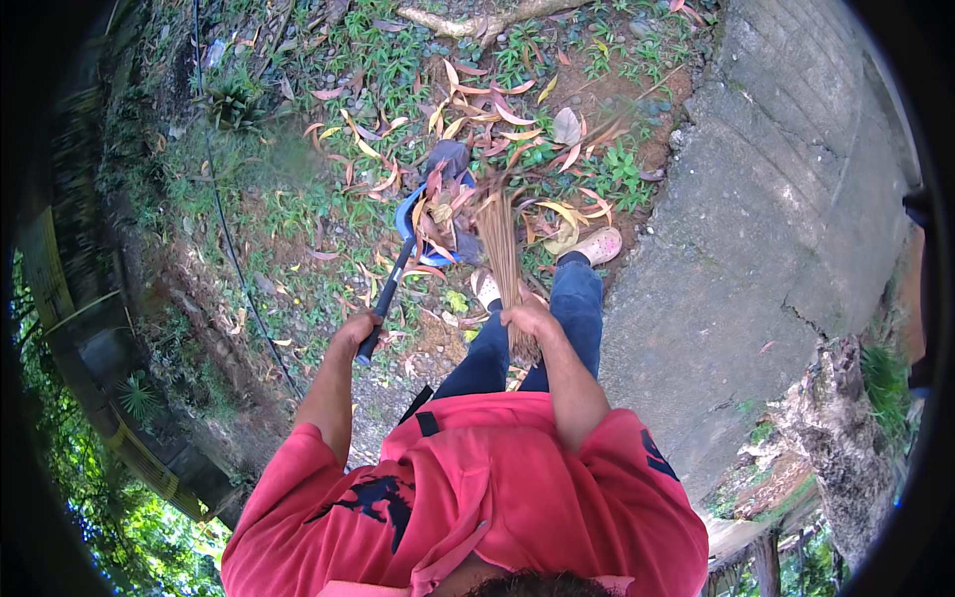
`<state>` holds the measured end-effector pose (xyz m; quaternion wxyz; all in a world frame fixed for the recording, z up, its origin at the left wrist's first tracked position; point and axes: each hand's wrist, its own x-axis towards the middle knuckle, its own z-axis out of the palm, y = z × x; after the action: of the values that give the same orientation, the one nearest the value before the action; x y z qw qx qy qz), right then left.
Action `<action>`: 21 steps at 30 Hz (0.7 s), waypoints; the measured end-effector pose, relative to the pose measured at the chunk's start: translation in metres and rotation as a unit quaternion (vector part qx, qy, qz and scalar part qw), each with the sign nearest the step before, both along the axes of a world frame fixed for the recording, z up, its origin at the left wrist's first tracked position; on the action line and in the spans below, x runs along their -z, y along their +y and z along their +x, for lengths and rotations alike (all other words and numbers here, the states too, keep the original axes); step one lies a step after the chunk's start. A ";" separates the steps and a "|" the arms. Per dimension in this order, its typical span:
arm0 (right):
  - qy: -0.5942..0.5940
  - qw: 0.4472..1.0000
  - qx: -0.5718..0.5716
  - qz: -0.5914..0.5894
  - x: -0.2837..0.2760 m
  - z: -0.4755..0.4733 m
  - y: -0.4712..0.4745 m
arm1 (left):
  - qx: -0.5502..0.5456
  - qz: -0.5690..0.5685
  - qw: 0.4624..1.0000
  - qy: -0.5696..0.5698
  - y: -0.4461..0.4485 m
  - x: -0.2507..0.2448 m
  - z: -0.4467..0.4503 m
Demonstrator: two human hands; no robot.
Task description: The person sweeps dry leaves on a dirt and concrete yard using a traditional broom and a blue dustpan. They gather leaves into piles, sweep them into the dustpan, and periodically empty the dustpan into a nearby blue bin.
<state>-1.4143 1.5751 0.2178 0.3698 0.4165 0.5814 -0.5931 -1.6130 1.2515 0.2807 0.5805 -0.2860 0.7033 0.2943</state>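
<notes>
My left hand [361, 330] is closed around the black handle [389, 295] of a blue dustpan [405, 216]. Dry leaves [442, 216] in pink, yellow and brown fill much of the pan and hide most of its floor. In my right hand [531, 315] is a stick broom [500, 242] of thin brown bristles, gripped near its bound end. The bristle tips are beside the right side of the dustpan and look blurred. More fallen leaves [489, 123] are scattered on the grass and soil just beyond the pan.
A cracked concrete slab [746, 216] borders the soil on the right. A dark cable or hose [216, 186] runs along the ground on the left. My clog-style shoes [599, 246] stand close to the broom. A pale root or branch [492, 19] lies at the far edge, and a tree stump [843, 418] is at lower right.
</notes>
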 end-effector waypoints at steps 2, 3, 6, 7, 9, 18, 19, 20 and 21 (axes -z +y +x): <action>0.041 0.998 -0.034 -0.023 -0.027 0.016 0.005 | 0.031 0.003 0.999 -0.017 -0.003 0.004 -0.003; 0.071 0.994 -0.084 0.019 -0.044 0.026 0.015 | -0.001 0.013 0.999 -0.030 -0.005 0.005 -0.005; 0.042 0.992 -0.116 -0.002 -0.091 0.038 0.059 | -0.066 0.044 0.995 -0.056 -0.015 -0.001 -0.004; 0.056 0.991 -0.110 0.055 -0.103 0.036 0.075 | -0.083 0.046 0.994 -0.062 -0.018 -0.004 -0.003; 0.054 0.988 -0.083 0.120 -0.113 0.023 0.113 | -0.121 0.060 0.988 -0.078 -0.026 -0.015 0.000; 0.090 0.990 -0.035 0.101 0.021 -0.080 0.197 | -0.220 0.059 0.972 -0.053 -0.006 -0.024 0.042; 0.086 0.988 -0.088 0.097 0.023 -0.069 0.179 | -0.229 0.063 0.970 -0.052 0.002 -0.021 0.047; 0.069 0.994 -0.068 0.047 0.020 -0.060 0.160 | -0.239 0.044 0.969 -0.056 0.010 -0.017 0.050; 0.061 0.997 -0.019 -0.039 0.010 -0.049 0.149 | -0.248 0.027 0.966 -0.062 0.018 -0.012 0.052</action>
<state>-1.4633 1.7239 0.2080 0.3609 0.3530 0.5872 -0.6328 -1.5614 1.2697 0.2930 0.5395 -0.4536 0.5648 0.4292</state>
